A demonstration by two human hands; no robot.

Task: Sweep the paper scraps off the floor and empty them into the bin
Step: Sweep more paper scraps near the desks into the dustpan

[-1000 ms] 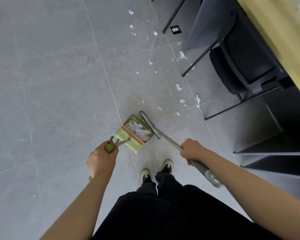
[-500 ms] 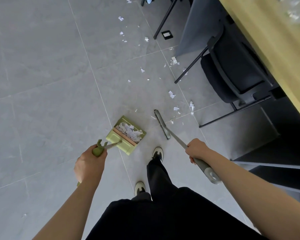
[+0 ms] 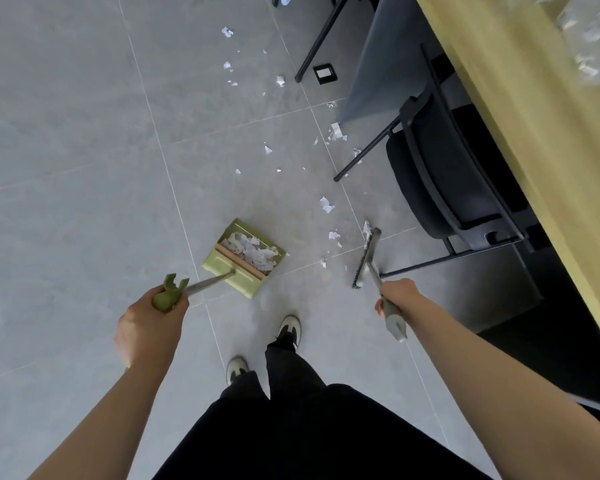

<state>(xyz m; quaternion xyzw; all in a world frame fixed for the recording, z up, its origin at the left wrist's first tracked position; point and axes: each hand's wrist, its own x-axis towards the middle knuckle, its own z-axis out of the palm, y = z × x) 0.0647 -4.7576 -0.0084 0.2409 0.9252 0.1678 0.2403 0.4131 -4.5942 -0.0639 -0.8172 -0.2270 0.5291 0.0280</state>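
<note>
you were mid-sweep: your left hand (image 3: 149, 329) gripped the dustpan (image 3: 245, 258) handle, your right hand (image 3: 397, 294) clutched the broom (image 3: 368, 258); next, draw centre-frame scraps (image 3: 327, 204) panward.

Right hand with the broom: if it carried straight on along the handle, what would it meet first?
Probably the scrap at the far end of the broom head held by the right hand; depth is uncertain.
</note>
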